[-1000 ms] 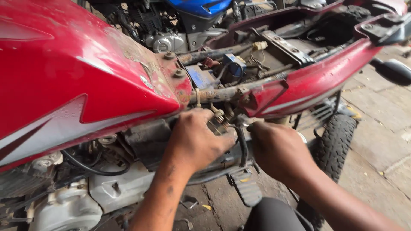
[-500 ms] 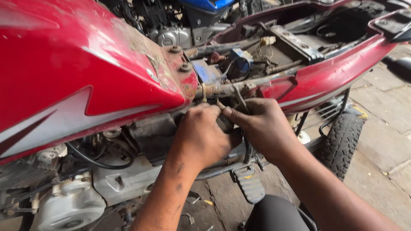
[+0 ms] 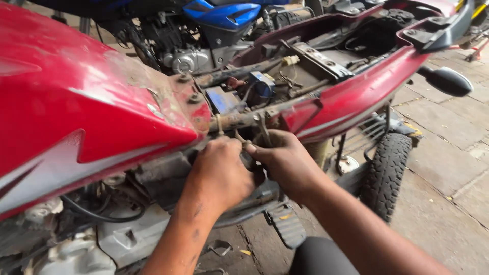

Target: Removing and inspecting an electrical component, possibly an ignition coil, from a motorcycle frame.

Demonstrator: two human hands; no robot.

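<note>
Both hands are bunched together under the rusty frame rail (image 3: 244, 119): left hand (image 3: 219, 170) fisted, right hand (image 3: 285, 160) curled over some small part that's hidden. Above sits the open seat tray (image 3: 326, 61), holding one blue battery (image 3: 221, 99) plus wiring. One rear tyre (image 3: 387, 168), one footpeg (image 3: 286, 224).

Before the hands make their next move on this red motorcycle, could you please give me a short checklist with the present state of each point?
1. Both hands at the work spot: ok. The left hand and the right hand meet just under the rusty frame rail.
2. Small part under the fingers in view: not ok, the hands cover it.
3. Grip firm: cannot tell, both hands are curled but what they hold is hidden.
4. Seat off, frame bay open: ok, the wiring and blue part lie exposed.
5. Red fuel tank apart from the hands: ok.
6. Footpeg below the wrists: ok, no contact.
</note>
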